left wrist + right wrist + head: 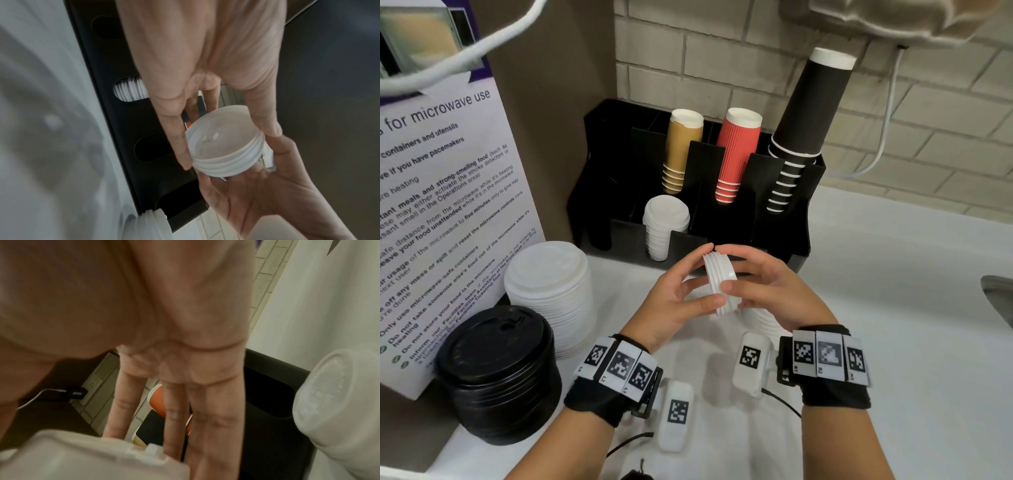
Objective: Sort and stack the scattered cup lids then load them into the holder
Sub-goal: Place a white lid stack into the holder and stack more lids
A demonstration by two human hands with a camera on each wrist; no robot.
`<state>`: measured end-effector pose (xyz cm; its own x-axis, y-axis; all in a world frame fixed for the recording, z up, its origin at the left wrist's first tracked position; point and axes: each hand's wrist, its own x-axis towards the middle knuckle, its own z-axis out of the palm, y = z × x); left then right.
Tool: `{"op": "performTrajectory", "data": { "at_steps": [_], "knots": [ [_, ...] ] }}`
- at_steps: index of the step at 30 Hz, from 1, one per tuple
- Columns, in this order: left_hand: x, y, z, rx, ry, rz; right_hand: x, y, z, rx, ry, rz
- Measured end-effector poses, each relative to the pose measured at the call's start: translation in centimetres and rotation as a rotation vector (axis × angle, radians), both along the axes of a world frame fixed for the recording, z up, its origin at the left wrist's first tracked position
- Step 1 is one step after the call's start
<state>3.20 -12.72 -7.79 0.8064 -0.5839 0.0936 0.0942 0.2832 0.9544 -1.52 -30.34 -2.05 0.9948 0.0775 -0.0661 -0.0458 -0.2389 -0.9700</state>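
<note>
Both hands hold a short stack of small white lids (719, 284) on edge above the white counter (876, 308), just in front of the black holder (726, 240). The left hand (681, 298) curls its fingers over the top of the stack with the thumb pressed to the near rim; the right hand (767, 284) cups the other side, thumb on the rim and fingertips meeting the left ones above. The lids are thin, smooth plastic discs with ribbed, stepped rims; the left wrist view shows the hollow, glossy underside of the end lid.

The holder is matte black with slotted compartments. A front slot holds more small white lids (666, 222) stacked in a leaning column. Behind stand nested paper cups upside down: tan ones (681, 150), red ribbed ones (736, 154) and tall black ones (804, 116), all with white rims.

On the counter at left sit a stack of large white domed lids (551, 294) and, nearer, a stack of large black lids (500, 377). Beside them leans a printed notice (445, 212) reading "for microwave use", with lines such as "Only use microwave-safe containers". Each wrist wears a black band with black-and-white square markers.
</note>
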Motion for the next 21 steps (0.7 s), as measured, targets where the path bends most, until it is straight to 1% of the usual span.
{"op": "performTrajectory", "data": {
  "at_steps": [5,12,14,17,19,21],
  "knots": [
    [0.1,-0.1,0.3,0.020,-0.065,0.022,0.0,0.4,0.6,-0.049,-0.041,-0.041],
    [0.4,0.0,0.3,-0.008,-0.091,0.081,1.0,1.7,0.9,-0.114,-0.091,-0.075],
    [0.5,0.0,0.2,-0.039,-0.063,0.159,2.0,2.1,1.5,-0.124,-0.131,-0.092],
    [0.7,0.2,0.2,-0.063,0.042,0.341,4.9,2.8,2.9,-0.190,-0.300,-0.152],
    [1.0,0.3,0.0,-0.038,0.091,0.430,7.6,3.5,3.6,-0.282,-0.413,-0.173],
    [1.4,0.5,-0.2,-0.017,0.117,0.472,10.4,4.3,3.8,-0.414,-0.452,-0.155]
  ]
}}
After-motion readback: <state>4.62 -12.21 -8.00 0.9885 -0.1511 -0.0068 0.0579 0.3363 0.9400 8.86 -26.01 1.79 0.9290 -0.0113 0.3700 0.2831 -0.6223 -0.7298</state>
